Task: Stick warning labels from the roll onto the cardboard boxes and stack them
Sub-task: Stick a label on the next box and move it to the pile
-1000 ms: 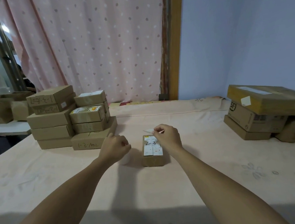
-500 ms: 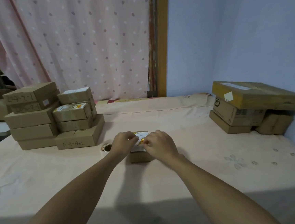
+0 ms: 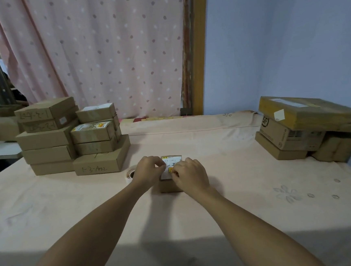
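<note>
Grip: left hand [image 3: 150,171], right hand [image 3: 190,175] apparently pinch label [image 3: 170,170] | atop box [image 3: 171,187]

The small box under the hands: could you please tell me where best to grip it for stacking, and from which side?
Probably its two long side walls, from above: the small box lies flat and narrow from left to right, so one hand should span it. That keeps fingers off the warning label the right hand pinches on top.
</note>
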Available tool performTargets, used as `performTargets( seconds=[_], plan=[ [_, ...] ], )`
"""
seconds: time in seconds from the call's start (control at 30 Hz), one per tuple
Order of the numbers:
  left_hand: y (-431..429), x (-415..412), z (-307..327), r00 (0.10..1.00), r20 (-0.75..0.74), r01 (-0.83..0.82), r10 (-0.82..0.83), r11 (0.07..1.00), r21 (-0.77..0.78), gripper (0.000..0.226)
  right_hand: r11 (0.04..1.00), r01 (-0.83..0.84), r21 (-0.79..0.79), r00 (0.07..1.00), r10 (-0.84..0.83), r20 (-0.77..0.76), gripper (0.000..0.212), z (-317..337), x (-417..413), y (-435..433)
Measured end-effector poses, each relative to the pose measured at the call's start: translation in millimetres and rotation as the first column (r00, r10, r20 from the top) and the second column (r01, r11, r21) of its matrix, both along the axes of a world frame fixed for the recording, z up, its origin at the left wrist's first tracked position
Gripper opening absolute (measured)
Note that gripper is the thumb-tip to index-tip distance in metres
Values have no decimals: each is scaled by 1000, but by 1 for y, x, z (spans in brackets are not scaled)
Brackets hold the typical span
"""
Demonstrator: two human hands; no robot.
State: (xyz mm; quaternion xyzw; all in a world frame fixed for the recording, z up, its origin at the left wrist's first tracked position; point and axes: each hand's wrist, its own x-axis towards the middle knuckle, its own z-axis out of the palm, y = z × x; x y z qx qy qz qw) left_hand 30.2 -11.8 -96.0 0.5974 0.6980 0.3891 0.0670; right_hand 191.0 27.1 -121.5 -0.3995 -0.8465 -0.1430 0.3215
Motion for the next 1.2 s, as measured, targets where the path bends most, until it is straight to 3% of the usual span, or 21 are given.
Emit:
performTargets(
  seconds=[0.1, 0.33, 0.5, 0.7, 0.93, 1.1, 1.2],
  plan=[
    [0, -2, -3, 998, -57, 37, -36, 999, 9, 11, 996, -67, -57, 997, 65, -39, 3, -5, -1, 6],
    [0, 0, -11, 950, -263, 162, -166, 986, -38, 27, 890, -143, -433, 980, 66, -189, 23, -7, 15, 11],
    [-3, 0, -11, 961, -233, 140, -148, 989, -51, 35, 844, -148, -516, 958, -8, -287, 21, -14, 17, 15],
    [-2, 4, -8, 977, -137, 152, -161, 986, -72, 19, 767, -193, -613, 912, -91, -400, 26, -13, 17, 14],
    [2, 2, -17, 998, 62, 0, 10, 986, -164, 41, 735, -175, -655, 893, -161, -419, 31, -14, 17, 10],
    [3, 6, -17, 963, 258, -23, 73, 982, -190, 34, 626, -256, -736, 827, -253, -503, 28, -17, 30, 9],
    [8, 15, -21, 910, 410, 23, 53, 983, -180, 19, 591, -308, -746, 783, -287, -551, 28, -16, 47, 9]
  ],
)
